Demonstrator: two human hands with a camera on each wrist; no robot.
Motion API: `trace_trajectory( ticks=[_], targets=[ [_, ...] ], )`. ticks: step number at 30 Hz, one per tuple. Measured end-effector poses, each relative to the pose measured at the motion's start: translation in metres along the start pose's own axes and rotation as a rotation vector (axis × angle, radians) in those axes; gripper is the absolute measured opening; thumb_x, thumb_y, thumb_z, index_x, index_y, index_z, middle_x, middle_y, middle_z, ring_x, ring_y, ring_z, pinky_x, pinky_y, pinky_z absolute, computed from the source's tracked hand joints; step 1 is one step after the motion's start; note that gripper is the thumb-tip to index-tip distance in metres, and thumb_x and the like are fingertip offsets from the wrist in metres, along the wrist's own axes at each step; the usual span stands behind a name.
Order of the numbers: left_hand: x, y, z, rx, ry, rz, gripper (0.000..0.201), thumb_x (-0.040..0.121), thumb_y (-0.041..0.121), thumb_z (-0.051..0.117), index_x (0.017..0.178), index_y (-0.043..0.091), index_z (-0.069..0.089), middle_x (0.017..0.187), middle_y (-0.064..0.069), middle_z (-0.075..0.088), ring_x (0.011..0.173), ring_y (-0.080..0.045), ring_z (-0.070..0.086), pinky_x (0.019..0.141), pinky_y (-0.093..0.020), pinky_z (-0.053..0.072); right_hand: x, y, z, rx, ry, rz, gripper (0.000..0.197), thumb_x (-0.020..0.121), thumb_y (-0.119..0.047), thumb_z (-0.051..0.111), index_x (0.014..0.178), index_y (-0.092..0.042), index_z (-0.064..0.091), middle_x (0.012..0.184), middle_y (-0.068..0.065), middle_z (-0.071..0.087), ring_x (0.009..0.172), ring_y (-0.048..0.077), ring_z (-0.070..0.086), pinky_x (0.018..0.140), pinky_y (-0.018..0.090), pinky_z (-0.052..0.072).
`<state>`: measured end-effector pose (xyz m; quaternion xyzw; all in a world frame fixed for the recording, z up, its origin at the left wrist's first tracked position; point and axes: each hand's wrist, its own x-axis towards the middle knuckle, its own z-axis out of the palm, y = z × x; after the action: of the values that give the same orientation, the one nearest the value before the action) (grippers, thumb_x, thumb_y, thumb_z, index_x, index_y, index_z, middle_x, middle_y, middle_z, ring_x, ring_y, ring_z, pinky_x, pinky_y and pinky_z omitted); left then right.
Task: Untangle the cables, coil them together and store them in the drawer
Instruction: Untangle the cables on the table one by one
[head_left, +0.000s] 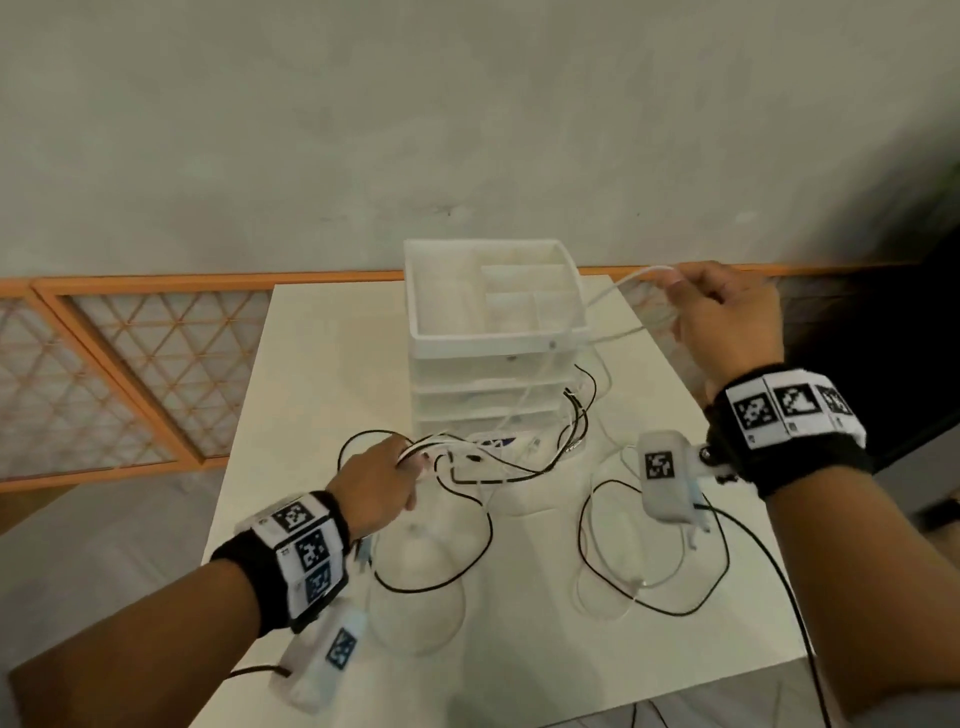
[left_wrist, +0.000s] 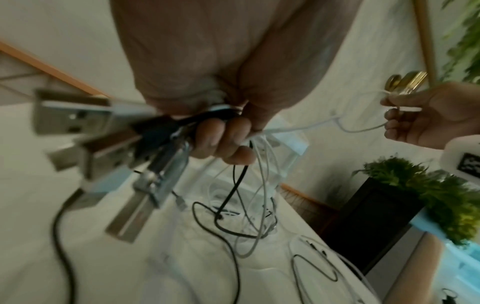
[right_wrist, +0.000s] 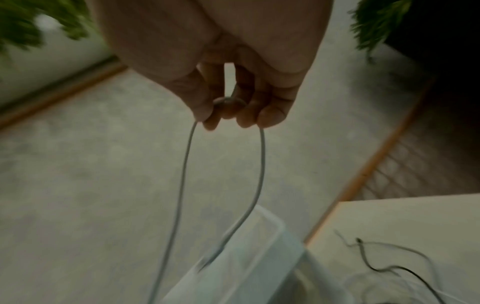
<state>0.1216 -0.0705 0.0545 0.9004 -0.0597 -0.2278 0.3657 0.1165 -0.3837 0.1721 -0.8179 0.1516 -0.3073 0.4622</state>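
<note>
Tangled black cables (head_left: 467, 519) and white cables (head_left: 608, 571) lie in loops across the white table (head_left: 519, 675). My left hand (head_left: 384, 478) (left_wrist: 223, 139) grips a bundle of cable ends low over the table, with several USB plugs (left_wrist: 78, 123) sticking out of the fist. My right hand (head_left: 722, 312) (right_wrist: 233, 111), raised to the right of the drawer unit, pinches a loop of white cable (head_left: 618, 291) (right_wrist: 259, 164). That cable runs taut down towards the tangle. The white drawer unit (head_left: 493, 338) stands at the table's back with its drawers shut.
The drawer unit has an open organiser tray (head_left: 431, 291) on top. A wall with an orange-framed lattice (head_left: 104, 374) runs behind the table. Green plants (left_wrist: 428, 195) in a dark pot stand off the table's right side.
</note>
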Motion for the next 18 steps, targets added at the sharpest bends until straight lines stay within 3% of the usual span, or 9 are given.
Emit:
trace_trajectory(
  ticks=[2, 3, 4, 5, 7, 9, 12, 15, 18],
  targets=[
    [0.000, -0.005, -0.002, -0.033, 0.035, -0.076, 0.026, 0.102, 0.030, 0.042, 0.080, 0.017, 0.046, 0.063, 0.002, 0.064, 0.052, -0.020, 0.051, 0.049, -0.026, 0.036, 0.012, 0.019, -0.005, -0.118, -0.008, 0.081, 0.022, 0.091, -0.032, 0.064, 0.111, -0.026, 0.070, 0.099, -0.006, 0.073, 0.092, 0.016, 0.066, 0.090, 0.034, 0.052],
    [0.000, -0.002, -0.004, -0.114, 0.048, -0.105, 0.025, 0.102, 0.028, 0.042, 0.082, 0.014, 0.047, 0.064, 0.000, 0.062, 0.049, -0.018, 0.045, 0.046, -0.024, 0.033, 0.012, 0.026, -0.005, -0.226, -0.093, 0.126, 0.038, 0.093, -0.028, 0.063, 0.131, -0.025, 0.060, 0.128, 0.000, 0.065, 0.111, 0.018, 0.062, 0.101, 0.033, 0.047],
    [-0.001, 0.005, -0.007, -0.196, 0.064, -0.118, 0.024, 0.102, 0.026, 0.043, 0.083, 0.012, 0.048, 0.064, -0.003, 0.060, 0.048, -0.017, 0.040, 0.043, -0.023, 0.031, 0.008, 0.030, -0.004, -0.316, -0.191, 0.141, 0.056, 0.093, -0.024, 0.064, 0.145, -0.026, 0.045, 0.147, 0.001, 0.050, 0.118, 0.020, 0.059, 0.103, 0.032, 0.043],
    [-0.002, 0.014, -0.010, -0.248, 0.081, -0.106, 0.024, 0.102, 0.025, 0.044, 0.084, 0.011, 0.049, 0.065, -0.004, 0.060, 0.047, -0.016, 0.038, 0.042, -0.023, 0.029, -0.001, 0.032, 0.000, -0.381, -0.265, 0.124, 0.069, 0.091, -0.021, 0.067, 0.151, -0.028, 0.035, 0.153, 0.001, 0.041, 0.111, 0.020, 0.062, 0.098, 0.030, 0.044],
    [-0.004, 0.037, -0.015, -0.298, 0.097, -0.037, 0.022, 0.101, 0.023, 0.046, 0.085, 0.009, 0.052, 0.064, -0.005, 0.061, 0.047, -0.016, 0.039, 0.042, -0.022, 0.028, -0.029, 0.025, 0.015, -0.373, -0.371, -0.023, 0.070, 0.085, -0.018, 0.072, 0.146, -0.035, 0.042, 0.136, 0.004, 0.049, 0.083, 0.012, 0.063, 0.085, 0.029, 0.050],
    [-0.005, 0.062, -0.013, -0.361, 0.090, 0.048, 0.020, 0.101, 0.021, 0.047, 0.090, 0.006, 0.055, 0.063, -0.006, 0.062, 0.046, -0.017, 0.039, 0.042, -0.022, 0.028, -0.062, 0.015, 0.035, -0.272, -0.528, -0.205, 0.056, 0.080, -0.021, 0.076, 0.131, -0.036, 0.058, 0.097, -0.002, 0.058, 0.066, 0.003, 0.051, 0.074, 0.028, 0.050],
    [-0.007, 0.092, -0.009, -0.414, 0.083, 0.163, 0.021, 0.102, 0.022, 0.048, 0.094, 0.005, 0.057, 0.067, -0.009, 0.064, 0.046, -0.019, 0.041, 0.044, -0.025, 0.030, -0.094, 0.002, 0.056, -0.354, -0.699, -0.335, 0.012, 0.085, -0.037, 0.071, 0.096, -0.033, 0.071, 0.057, -0.013, 0.047, 0.054, 0.000, 0.043, 0.059, 0.028, 0.040],
    [-0.007, 0.095, -0.007, -0.446, 0.039, 0.181, 0.020, 0.103, 0.023, 0.047, 0.090, 0.011, 0.055, 0.066, -0.008, 0.067, 0.044, -0.015, 0.037, 0.044, -0.025, 0.029, -0.070, 0.005, 0.051, -0.390, -0.574, -0.217, 0.026, 0.091, -0.043, 0.062, 0.069, -0.030, 0.060, 0.049, -0.012, 0.049, 0.050, 0.001, 0.045, 0.060, 0.026, 0.039],
    [-0.006, 0.076, -0.002, -0.423, 0.011, 0.101, 0.022, 0.103, 0.023, 0.046, 0.086, 0.010, 0.052, 0.062, -0.004, 0.063, 0.046, -0.016, 0.034, 0.045, -0.026, 0.028, -0.023, 0.011, 0.028, -0.308, -0.398, -0.018, 0.030, 0.092, -0.054, 0.056, 0.074, -0.031, 0.060, 0.072, -0.007, 0.069, 0.069, 0.015, 0.067, 0.071, 0.030, 0.052]
  ],
)
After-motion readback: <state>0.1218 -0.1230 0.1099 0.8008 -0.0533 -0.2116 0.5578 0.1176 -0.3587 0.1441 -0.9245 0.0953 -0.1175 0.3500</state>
